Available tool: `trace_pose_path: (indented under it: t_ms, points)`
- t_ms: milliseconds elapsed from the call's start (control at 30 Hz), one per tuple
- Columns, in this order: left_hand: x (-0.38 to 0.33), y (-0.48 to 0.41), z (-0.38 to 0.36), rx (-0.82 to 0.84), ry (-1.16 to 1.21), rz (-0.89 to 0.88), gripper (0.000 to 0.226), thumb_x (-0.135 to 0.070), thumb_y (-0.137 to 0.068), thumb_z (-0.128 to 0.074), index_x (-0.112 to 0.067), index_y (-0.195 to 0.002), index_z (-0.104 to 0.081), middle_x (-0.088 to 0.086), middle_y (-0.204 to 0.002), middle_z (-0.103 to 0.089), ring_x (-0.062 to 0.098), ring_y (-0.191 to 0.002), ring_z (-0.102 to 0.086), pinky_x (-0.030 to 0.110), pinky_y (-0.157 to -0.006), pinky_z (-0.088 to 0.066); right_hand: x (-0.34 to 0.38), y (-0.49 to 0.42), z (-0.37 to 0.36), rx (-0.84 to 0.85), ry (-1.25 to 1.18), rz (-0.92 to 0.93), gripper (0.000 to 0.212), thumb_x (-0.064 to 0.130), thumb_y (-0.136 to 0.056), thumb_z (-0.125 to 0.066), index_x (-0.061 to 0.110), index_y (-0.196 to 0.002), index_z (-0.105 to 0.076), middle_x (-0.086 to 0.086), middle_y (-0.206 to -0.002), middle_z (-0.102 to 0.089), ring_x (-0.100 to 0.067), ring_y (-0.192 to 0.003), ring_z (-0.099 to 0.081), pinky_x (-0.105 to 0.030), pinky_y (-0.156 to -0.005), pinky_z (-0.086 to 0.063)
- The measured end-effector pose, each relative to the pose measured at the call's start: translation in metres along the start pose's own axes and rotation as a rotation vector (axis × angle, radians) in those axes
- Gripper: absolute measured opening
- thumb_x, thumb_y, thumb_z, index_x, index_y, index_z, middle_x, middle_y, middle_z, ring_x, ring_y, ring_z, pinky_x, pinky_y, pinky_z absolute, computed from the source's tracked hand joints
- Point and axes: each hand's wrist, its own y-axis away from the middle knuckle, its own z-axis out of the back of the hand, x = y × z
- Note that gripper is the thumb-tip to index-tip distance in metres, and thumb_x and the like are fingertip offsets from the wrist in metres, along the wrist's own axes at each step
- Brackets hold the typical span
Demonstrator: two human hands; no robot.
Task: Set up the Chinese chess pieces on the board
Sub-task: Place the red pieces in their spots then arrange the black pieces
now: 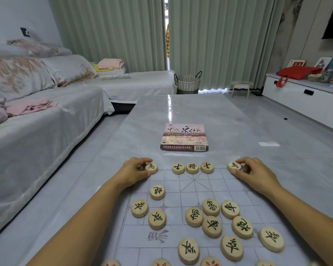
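Observation:
A thin printed chess board [192, 182] lies on the grey table. On its far row stand three round wooden pieces with dark characters: an advisor [178, 168], the general [192, 167] and another advisor [207, 167]. My left hand [135, 172] pinches a horse piece [151, 167] at the left of that row. My right hand [255, 174] pinches a second horse piece [234, 166] at the right. Several loose dark-lettered pieces [211, 226] lie scattered on the nearer half. Red-lettered pieces [210, 263] peek in at the bottom edge.
The chess set's box [184, 137] lies flat on the table [181, 112] beyond the board. A sofa [37, 121] with cushions runs along the left. A woven basket [187, 83] and a small stool [240, 88] stand by the curtains. A white cabinet [306, 100] is at right.

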Motion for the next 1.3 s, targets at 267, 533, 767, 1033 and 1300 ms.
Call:
trace_pose_path:
  t_ms: [267,533,767,1033,1300]
  points:
    - [-0.001,0.001,-0.013,-0.202,-0.177,-0.034,0.037,-0.038,-0.075,-0.071,-0.025,-0.106,-0.058,0.000,-0.110,-0.055,0.021,-0.107,-0.047,0.038,-0.094,-0.039,0.001,0.001,0.001,-0.004,0.001,0.017,0.032,0.046,-0.081,-0.062,0.027,-0.107,-0.059,0.003,-0.092,-0.053,-0.014,-0.083,-0.052,-0.024,-0.058,-0.036]
    - [0.003,0.002,-0.012,-0.188,-0.123,-0.060,0.039,-0.033,-0.078,-0.070,-0.024,-0.115,-0.058,0.002,-0.115,-0.055,0.021,-0.110,-0.047,0.041,-0.099,-0.040,0.002,0.002,0.001,-0.004,0.001,0.012,0.033,0.047,-0.081,-0.062,0.027,-0.107,-0.059,0.002,-0.094,-0.054,-0.014,-0.085,-0.053,-0.027,-0.062,-0.037]
    - [0.004,0.003,-0.013,-0.203,-0.107,-0.066,0.039,-0.031,-0.077,-0.071,-0.024,-0.114,-0.059,-0.003,-0.107,-0.052,0.020,-0.108,-0.048,0.042,-0.098,-0.041,0.003,0.002,0.001,-0.004,-0.003,0.010,0.035,0.046,-0.080,-0.064,0.026,-0.109,-0.059,0.002,-0.093,-0.053,-0.014,-0.085,-0.053,-0.022,-0.059,-0.036]
    - [0.002,0.006,-0.007,-0.128,0.130,-0.026,0.047,-0.024,-0.074,-0.074,-0.023,-0.115,-0.050,-0.002,-0.101,-0.055,0.020,-0.100,-0.051,0.035,-0.093,-0.043,0.006,0.004,0.004,0.006,-0.112,-0.035,0.048,0.044,-0.077,-0.068,0.021,-0.117,-0.053,-0.002,-0.086,-0.056,-0.017,-0.081,-0.055,-0.029,-0.063,-0.041]
    - [-0.004,0.066,0.011,-0.209,0.288,-0.061,0.007,-0.006,-0.086,-0.059,-0.011,-0.090,-0.061,0.001,-0.083,-0.059,0.014,-0.079,-0.054,0.015,-0.068,-0.042,0.007,0.007,0.006,-0.062,-0.321,-0.085,0.042,0.030,-0.085,-0.062,0.014,-0.121,-0.047,0.000,-0.079,-0.052,-0.016,-0.079,-0.053,-0.033,-0.073,-0.038]
